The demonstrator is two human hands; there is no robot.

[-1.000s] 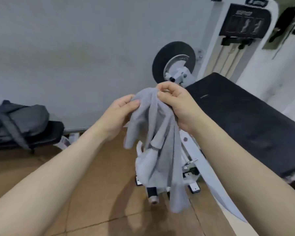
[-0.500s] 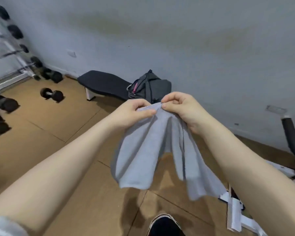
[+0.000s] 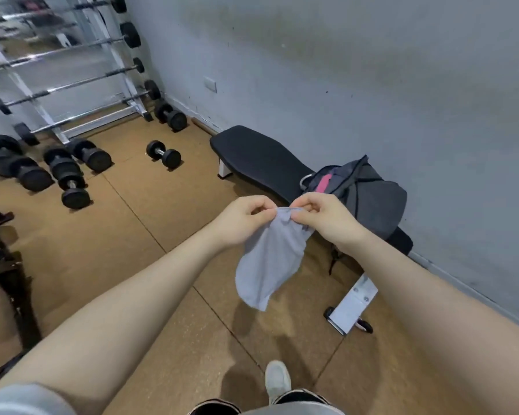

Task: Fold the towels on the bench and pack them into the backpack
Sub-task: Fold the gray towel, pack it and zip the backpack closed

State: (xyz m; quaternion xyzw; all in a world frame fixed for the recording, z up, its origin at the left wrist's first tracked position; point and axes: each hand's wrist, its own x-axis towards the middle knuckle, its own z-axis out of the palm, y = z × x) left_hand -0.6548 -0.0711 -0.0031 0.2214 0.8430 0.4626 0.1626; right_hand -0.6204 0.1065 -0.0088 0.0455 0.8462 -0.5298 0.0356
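A light grey towel (image 3: 270,259) hangs in the air in front of me, pinched at its top edge. My left hand (image 3: 241,218) pinches the left part of that edge and my right hand (image 3: 324,218) pinches the right part, the two hands close together. Beyond them a dark grey backpack (image 3: 369,193) with a pink patch sits on the near end of a black flat bench (image 3: 261,158) against the wall. The backpack's top looks unzipped.
Several black dumbbells (image 3: 164,153) lie on the brown floor to the left, in front of a barbell rack (image 3: 72,85). The bench's white foot (image 3: 351,307) stands near my right. My shoe (image 3: 277,381) shows at the bottom. A grey wall runs along the right.
My view has swung left from the machine to the flat bench and backpack, which now sit closer. Both hands kept hold of the towel, and it hangs shorter and more gathered.
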